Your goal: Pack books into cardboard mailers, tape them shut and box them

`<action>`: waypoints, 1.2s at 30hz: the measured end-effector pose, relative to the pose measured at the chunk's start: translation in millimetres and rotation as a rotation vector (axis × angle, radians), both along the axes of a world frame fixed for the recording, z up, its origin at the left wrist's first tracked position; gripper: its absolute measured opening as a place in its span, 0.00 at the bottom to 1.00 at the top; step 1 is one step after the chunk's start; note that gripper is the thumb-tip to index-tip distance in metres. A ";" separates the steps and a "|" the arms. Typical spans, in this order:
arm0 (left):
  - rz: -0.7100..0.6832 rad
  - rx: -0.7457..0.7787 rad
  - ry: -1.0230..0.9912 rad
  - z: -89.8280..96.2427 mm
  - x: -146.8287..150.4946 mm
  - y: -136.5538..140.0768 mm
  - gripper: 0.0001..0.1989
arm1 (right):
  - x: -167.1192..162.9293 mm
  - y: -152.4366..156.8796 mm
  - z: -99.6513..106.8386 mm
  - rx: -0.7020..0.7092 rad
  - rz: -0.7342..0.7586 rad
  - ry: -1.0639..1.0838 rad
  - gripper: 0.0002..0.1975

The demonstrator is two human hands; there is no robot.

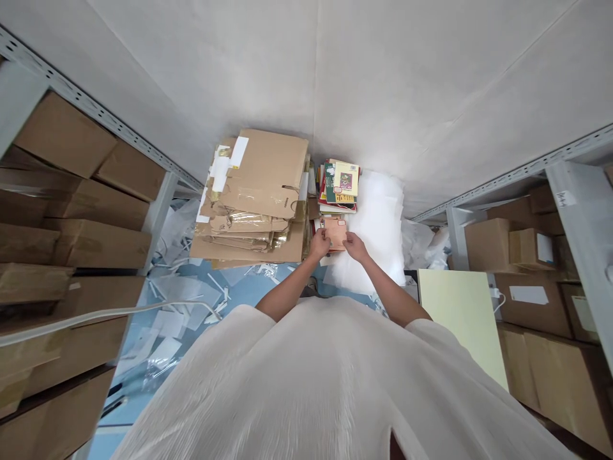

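Observation:
My left hand (320,244) is closed on the left side of a thin salmon-coloured book (336,234), its thumb on the cover. My right hand (355,246) pinches the same book at its lower right edge. A small red-framed label shows near the top of the cover. Beneath it, more books are partly hidden by my hands. Just beyond lies a stack of books (345,177) with a cream cover and a green cover on top.
Flattened cardboard boxes (268,169) are piled on the left, by the wall. White packing sheets (376,223) lie to the right, near a pale yellow board (462,319). Shelves of cardboard boxes (103,239) flank both sides. Paper scraps (170,322) litter the blue floor.

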State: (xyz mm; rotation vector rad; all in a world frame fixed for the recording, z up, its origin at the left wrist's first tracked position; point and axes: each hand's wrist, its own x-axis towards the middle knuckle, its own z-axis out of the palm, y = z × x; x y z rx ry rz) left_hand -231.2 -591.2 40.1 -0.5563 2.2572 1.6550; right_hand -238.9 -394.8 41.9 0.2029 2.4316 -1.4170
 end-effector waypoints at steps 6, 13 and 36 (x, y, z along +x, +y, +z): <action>-0.021 -0.015 0.049 6.7 7.5 -3.0 0.22 | 2.6 0.9 10.5 0.066 -0.165 -0.090 0.30; -0.081 -0.018 0.042 27.8 7.3 6.0 0.15 | 7.7 15.3 23.2 -0.096 -0.173 0.034 0.24; -0.678 0.271 0.120 82.3 118.8 284.9 0.24 | 234.2 202.3 85.8 0.010 -0.692 0.298 0.18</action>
